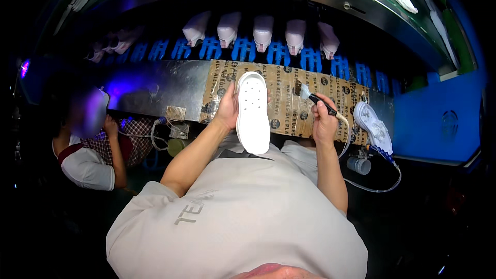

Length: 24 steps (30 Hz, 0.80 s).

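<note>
A metal bench (181, 91) is spanned across the middle by a printed cardboard sheet (281, 111). From below, the left forearm (199, 150) is slanted inward and the right forearm (330, 175) is held nearly upright, both raised toward the bench's front edge. Over that edge, partly in front of the cardboard, a white sole (253, 116) is held lengthwise, its dotted end set over the bench. A second sole (371, 121) is seen by the front edge's right end. The first sole is gripped by the left hand (228, 107) — thumb laid along its left side, fingers wrapped behind. By the right hand (325, 121), its fingers closed, the black handle of a brush-like tool (321, 104) is grasped — pale head pointed up-left; whether the cardboard is touched cannot be told.
</note>
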Motion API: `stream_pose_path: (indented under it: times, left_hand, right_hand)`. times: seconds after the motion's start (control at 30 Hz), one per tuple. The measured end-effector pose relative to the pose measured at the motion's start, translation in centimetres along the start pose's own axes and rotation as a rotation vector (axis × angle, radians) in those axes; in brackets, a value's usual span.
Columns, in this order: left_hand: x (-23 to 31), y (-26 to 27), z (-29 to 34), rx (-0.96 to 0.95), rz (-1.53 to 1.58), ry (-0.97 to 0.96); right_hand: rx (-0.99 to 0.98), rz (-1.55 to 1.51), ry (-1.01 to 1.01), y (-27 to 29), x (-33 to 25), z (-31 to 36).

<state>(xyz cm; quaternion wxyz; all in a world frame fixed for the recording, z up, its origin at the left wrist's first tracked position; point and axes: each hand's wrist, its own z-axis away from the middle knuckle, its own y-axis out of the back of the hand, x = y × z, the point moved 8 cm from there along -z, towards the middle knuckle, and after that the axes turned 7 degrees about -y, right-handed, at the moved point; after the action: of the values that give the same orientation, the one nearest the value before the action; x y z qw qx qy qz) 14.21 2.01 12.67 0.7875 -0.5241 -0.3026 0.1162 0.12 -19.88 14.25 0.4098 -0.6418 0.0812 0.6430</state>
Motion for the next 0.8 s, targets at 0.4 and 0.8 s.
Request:
stream_pose_path:
  times: [0.4, 0.8]
  left_hand:
    - [-1.0, -1.1, -2.0, -0.111, 0.013, 0.005]
    - [2.3, -7.3, -2.7, -0.309, 0.073, -0.073]
  right_hand:
    - [-0.372, 1.008, 0.717, -15.8, -6.1, 3.5]
    - [-0.874, 0.914, 0.520, -18.2, -6.8, 7.1]
